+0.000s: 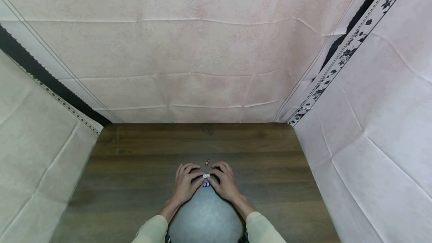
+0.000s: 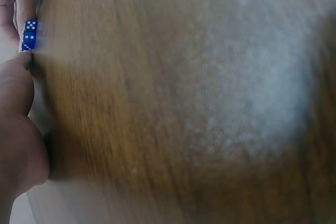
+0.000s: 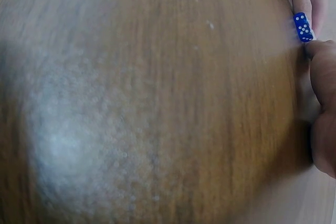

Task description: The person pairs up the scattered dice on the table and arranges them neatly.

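A short row of white dice (image 1: 206, 176) lies between the fingertips of both hands in the head view. My left hand (image 1: 185, 183) holds its left end with thumb and index finger. From the other side my right hand (image 1: 225, 183) holds the right end the same way. Just nearer the body, a pair of blue dice (image 1: 206, 184) with white pips sits side by side. In the left wrist view the blue dice (image 2: 30, 34) hide most of the white ones. The right wrist view shows blue dice (image 3: 303, 27) between the thumbs.
Red dice (image 1: 207, 162) lie just beyond the fingertips, set at a slant. The wooden table (image 1: 135, 168) bears a bright reflection at its near middle. Pale patterned cloths (image 1: 202, 55) hang past the far edge and along both sides.
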The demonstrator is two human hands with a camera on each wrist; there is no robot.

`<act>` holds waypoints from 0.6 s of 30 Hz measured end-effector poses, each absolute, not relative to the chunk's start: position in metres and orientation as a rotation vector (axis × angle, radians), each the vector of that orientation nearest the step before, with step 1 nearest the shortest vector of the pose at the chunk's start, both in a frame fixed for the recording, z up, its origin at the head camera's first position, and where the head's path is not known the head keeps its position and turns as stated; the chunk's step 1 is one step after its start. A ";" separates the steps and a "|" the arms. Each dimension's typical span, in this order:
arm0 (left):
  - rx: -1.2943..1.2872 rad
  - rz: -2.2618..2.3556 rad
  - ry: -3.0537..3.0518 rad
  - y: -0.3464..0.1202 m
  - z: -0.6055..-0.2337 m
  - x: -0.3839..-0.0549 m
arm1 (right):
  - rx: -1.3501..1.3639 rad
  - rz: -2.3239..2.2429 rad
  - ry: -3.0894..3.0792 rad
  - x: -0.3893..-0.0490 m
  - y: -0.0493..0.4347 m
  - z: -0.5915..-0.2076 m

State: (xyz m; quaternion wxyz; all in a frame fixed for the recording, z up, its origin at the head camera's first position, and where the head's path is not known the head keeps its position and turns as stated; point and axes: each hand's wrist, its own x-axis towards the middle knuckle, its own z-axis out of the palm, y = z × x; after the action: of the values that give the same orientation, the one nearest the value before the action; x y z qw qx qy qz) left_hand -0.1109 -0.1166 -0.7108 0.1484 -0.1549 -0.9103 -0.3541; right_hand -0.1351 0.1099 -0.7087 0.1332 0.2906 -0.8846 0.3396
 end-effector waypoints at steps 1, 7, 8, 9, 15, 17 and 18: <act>-0.445 -1.015 -2.617 -0.117 -0.711 -0.111 | 0.843 0.985 -2.571 -0.135 0.110 -0.709; -0.451 -1.024 -2.626 -0.117 -0.710 -0.110 | 0.833 0.985 -2.592 -0.133 0.110 -0.707; -0.451 -1.023 -2.624 -0.117 -0.710 -0.110 | 0.832 0.985 -2.591 -0.133 0.110 -0.707; -0.452 -1.022 -2.622 -0.117 -0.710 -0.110 | 0.833 0.979 -2.589 -0.133 0.110 -0.707; -0.430 -1.061 -2.642 -0.117 -0.710 -0.111 | 0.843 0.978 -2.573 -0.135 0.110 -0.709; -0.421 -1.075 -2.658 -0.117 -0.709 -0.111 | 0.841 0.971 -2.576 -0.136 0.110 -0.709; -0.417 -1.075 -2.666 -0.117 -0.708 -0.111 | 0.842 0.967 -2.577 -0.136 0.111 -0.709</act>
State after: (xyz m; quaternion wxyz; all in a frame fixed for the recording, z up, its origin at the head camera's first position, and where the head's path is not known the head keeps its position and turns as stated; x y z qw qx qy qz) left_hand -0.1112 -0.1170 -0.7084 0.1181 -0.1426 -0.9113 -0.3677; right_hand -0.1359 0.1106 -0.7092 0.1313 0.2899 -0.8876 0.3330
